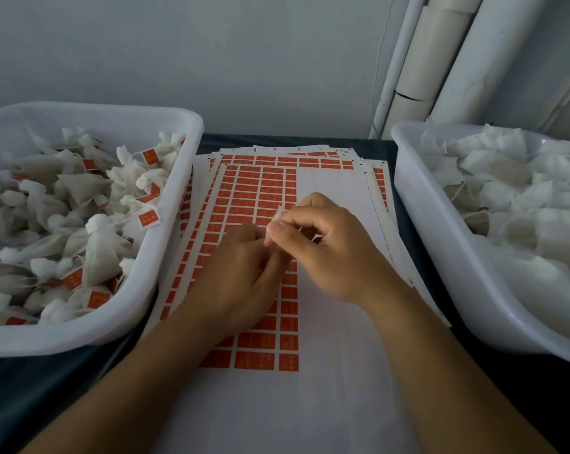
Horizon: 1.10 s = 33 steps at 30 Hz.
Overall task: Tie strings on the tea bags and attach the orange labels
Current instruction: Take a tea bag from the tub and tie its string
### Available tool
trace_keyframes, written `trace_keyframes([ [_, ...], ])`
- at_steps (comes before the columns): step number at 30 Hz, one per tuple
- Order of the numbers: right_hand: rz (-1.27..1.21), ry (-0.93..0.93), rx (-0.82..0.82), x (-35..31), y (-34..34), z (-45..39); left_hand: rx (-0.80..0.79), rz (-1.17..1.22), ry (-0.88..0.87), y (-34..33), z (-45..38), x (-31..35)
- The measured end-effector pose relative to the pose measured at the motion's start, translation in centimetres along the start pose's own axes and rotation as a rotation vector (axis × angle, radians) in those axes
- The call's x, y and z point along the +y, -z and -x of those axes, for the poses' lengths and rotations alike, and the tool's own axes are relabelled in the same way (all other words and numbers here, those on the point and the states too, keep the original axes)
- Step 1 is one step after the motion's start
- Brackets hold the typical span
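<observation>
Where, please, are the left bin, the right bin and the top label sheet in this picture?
left bin (165, 231): head view, on its right-hand wall.
right bin (441, 231): head view, on its left-hand wall.
top label sheet (336, 188): head view, on its bare white part beyond the hands.

Dim, flat, cool light with no clear source; shadows are soft and weak, darkest on the dark tabletop (408, 152) beside the right white bin (441, 250). No glare. The picture is soft throughout, fingertips of both hands smeared by motion. Wide-angle bending curves the pipes (441, 60) at the upper right corner and bows the left bin's rim (165, 224)
</observation>
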State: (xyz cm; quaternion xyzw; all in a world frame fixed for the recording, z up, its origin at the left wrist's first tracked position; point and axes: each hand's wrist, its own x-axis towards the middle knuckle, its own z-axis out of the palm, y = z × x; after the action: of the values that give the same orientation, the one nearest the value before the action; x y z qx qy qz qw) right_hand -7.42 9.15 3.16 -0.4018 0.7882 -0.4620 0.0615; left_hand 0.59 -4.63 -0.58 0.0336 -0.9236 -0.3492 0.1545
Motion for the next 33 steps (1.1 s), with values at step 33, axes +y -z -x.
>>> trace_keyframes([
  [33,0.111,0.127,-0.031,0.7,0.7,0.1,0.036,0.408,0.455,1.8,-0.1,1.3],
])
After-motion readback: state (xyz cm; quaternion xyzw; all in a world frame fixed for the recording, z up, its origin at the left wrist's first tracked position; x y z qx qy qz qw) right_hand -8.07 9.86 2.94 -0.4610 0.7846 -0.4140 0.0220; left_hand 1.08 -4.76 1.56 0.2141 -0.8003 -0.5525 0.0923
